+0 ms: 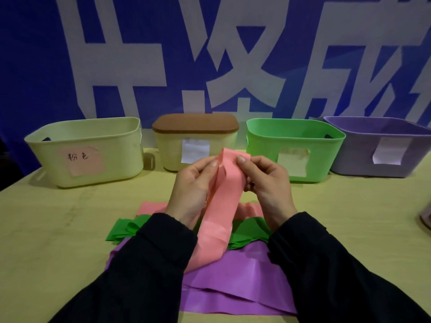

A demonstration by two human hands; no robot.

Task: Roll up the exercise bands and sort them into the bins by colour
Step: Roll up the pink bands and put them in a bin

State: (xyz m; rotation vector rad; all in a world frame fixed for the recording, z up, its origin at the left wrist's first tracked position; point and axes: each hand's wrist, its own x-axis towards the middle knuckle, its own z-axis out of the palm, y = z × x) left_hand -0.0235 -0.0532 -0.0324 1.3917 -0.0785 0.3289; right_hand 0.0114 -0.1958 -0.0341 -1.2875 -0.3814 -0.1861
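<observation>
Head view: looking down at both hands working over a pile of bands, four bins lined up behind.
Pink band: being held up above the tabletop, top end raised in front of the bins, long tail draping down between the forearms onto the pile.
Left hand: fingers and thumb curling round the band's left edge near its top, pinching it.
Right hand: thumb and fingertips pinching the band's right edge near the top, other fingers curling behind it.
Second pink piece: lying flat on the tabletop behind the hands, partly hidden; cannot tell if it is part of the same band.
Green band: lying crumpled under the wrists, showing on both sides of the pink tail.
Purple band: lying spread out nearest the camera, under the pink tail and the sleeves.
Sleeves: black, covering both forearms.
Cream bin: sitting far left, open, wearing a pink handwritten label.
Lidded bin: standing next to it, brown lid on, white label.
Green bin: sitting right of centre, open, pale label.
Purple bin: sitting far right, open, white label.
Tabletop: yellowish, carrying everything.
Backdrop: blue with large white characters, hanging behind the bins.
</observation>
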